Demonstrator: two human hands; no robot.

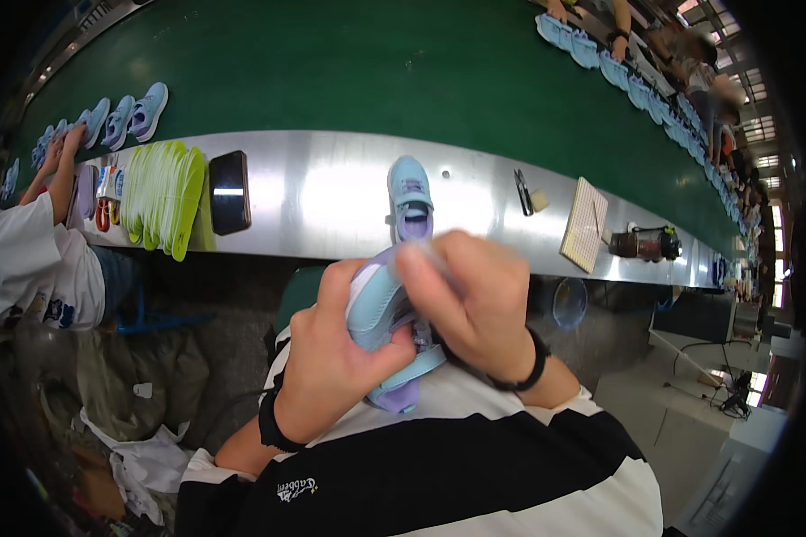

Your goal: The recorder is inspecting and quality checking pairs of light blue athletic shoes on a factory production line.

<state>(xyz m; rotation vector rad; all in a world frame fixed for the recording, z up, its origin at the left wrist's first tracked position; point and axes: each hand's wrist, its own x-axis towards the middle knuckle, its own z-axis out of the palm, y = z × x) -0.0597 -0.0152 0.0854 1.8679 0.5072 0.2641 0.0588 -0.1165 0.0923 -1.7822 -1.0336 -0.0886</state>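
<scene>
My left hand (327, 367) is wrapped round a light blue sneaker (373, 302) with lavender lining, held above my lap with its strap and tongue end toward me. Over the shoe's far end is my right hand (484, 300), its fingers bent together and smeared by motion. Whatever lies between those fingertips cannot be made out. Just beyond my hands a matching sneaker (409, 183) rests on the metal table edge (318, 179), toe pointing away.
Leftward lie a dark phone (230, 192) and a stack of lime-green insoles (163, 197). Rightward are thread snips (522, 191), a notepad (585, 224) and a bottle (645, 243). The green belt (331, 72) carries sneakers (148, 113). A co-worker (27, 259) reaches in at left.
</scene>
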